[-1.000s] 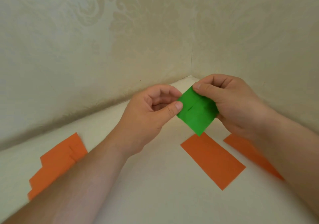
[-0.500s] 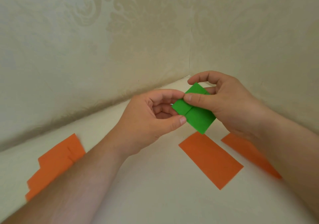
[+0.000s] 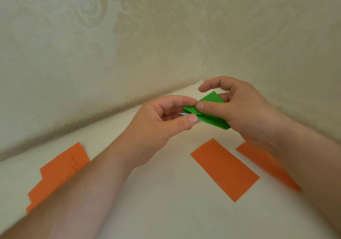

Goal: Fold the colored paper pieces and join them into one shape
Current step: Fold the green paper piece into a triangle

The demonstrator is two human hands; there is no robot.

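Item 1: small folded green paper piece (image 3: 212,117), held in the air above the pale cream tabletop (image 3: 166,211), near the corner of the patterned beige walls (image 3: 129,45).

Item 2: my left hand (image 3: 158,126); grip pinches the green piece's left end between thumb and forefinger.

Item 3: my right hand (image 3: 239,109); grip clamps the green piece, thumb pressed across its central fold, other fingers behind it, forefinger arched above.

Item 4: flat orange paper rectangle (image 3: 225,168), lying on the tabletop below my hands.

Item 5: second orange paper strip (image 3: 262,161), just right of it, partly hidden by my right forearm.

Item 6: overlapping orange paper pieces (image 3: 59,172), far left, partly under my left forearm.
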